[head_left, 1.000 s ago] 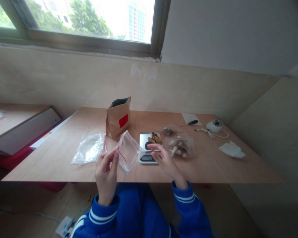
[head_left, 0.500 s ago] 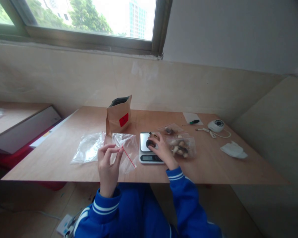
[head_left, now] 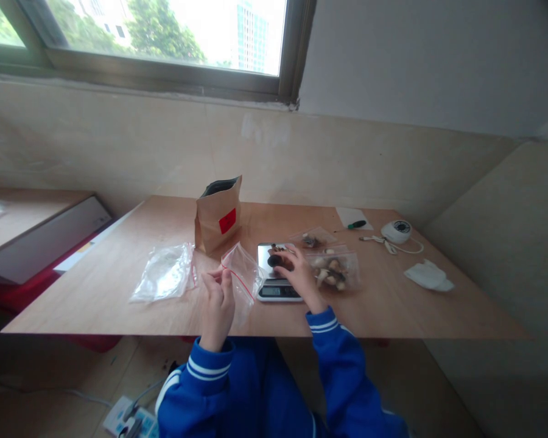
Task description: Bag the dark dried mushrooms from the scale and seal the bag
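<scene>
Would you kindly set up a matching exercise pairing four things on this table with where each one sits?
Things:
1. paper bag
2. scale
3. empty zip bag
4. white cloth

Places:
A. under the right hand
B. far right of the table
C. pinched in the left hand
D. standing upright behind the pile of clear bags

Pairs: 1-D, 2-A, 3-C, 4-B

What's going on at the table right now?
A person in blue sleeves sits at the wooden table. The left hand holds a clear zip bag by its red-striped mouth. The right hand rests on dark pieces on the small digital scale. Filled bags lie right of it, a brown paper pouch stands behind.
</scene>
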Tool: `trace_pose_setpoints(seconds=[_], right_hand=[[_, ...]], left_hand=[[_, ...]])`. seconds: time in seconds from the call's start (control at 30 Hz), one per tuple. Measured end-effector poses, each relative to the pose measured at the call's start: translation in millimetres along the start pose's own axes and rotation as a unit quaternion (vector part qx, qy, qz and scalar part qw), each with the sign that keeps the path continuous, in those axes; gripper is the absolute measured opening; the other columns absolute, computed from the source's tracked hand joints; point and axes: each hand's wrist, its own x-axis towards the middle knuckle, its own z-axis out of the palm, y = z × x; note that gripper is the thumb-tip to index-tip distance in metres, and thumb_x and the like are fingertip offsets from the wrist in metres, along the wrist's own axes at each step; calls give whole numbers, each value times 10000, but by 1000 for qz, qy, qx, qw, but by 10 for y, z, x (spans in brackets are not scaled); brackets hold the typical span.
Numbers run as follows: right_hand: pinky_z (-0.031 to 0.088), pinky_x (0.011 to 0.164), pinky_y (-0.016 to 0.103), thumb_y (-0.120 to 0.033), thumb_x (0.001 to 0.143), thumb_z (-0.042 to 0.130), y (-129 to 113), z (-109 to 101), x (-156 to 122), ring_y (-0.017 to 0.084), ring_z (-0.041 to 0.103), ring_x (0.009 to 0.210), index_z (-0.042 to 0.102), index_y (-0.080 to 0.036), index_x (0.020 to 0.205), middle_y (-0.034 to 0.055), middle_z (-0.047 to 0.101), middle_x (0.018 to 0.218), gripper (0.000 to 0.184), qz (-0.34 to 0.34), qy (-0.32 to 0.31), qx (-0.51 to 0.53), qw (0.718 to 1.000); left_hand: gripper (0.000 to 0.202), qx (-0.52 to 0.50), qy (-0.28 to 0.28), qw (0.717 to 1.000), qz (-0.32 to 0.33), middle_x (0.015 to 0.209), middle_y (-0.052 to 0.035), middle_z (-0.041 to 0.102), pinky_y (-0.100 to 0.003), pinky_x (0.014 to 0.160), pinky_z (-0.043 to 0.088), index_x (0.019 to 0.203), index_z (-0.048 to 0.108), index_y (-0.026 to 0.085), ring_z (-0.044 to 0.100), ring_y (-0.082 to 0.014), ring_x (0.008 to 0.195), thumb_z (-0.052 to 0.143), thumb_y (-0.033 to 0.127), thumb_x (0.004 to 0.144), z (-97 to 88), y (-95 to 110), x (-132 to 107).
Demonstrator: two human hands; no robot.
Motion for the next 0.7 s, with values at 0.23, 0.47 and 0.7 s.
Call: trace_pose_setpoints(seconds=[0.23, 0.47, 0.7], right_hand=[[552, 875, 366, -325, 731, 699, 112, 41, -9, 227, 628, 1027, 659, -200, 1031, 100, 605, 1164, 328, 57, 51, 169, 983], [555, 862, 398, -371, 673, 750, 53, -32, -17, 244, 666, 962, 647, -165, 1027, 127, 677, 1095, 423, 121, 95, 200, 968], [538, 904, 437, -394, 664, 763, -129, -116, 32, 249, 674, 962, 619, -147, 1043, 135, 697, 1064, 475, 116, 122, 250, 953]], left_hand=[[355, -9, -14, 1000, -7, 832, -83, 615, -384, 717, 522, 910, 439, 197, 649, -234, 786, 374, 546, 897, 35, -54, -67], [333, -19, -25, 999, -22, 866, -72, 611, -381, 741, 512, 916, 441, 198, 648, -223, 826, 385, 526, 901, 70, -96, -114], [381, -35, -46, 998, -36, 903, -78, 603, -371, 769, 493, 979, 467, 173, 632, -214, 860, 365, 533, 908, 89, -88, -115]])
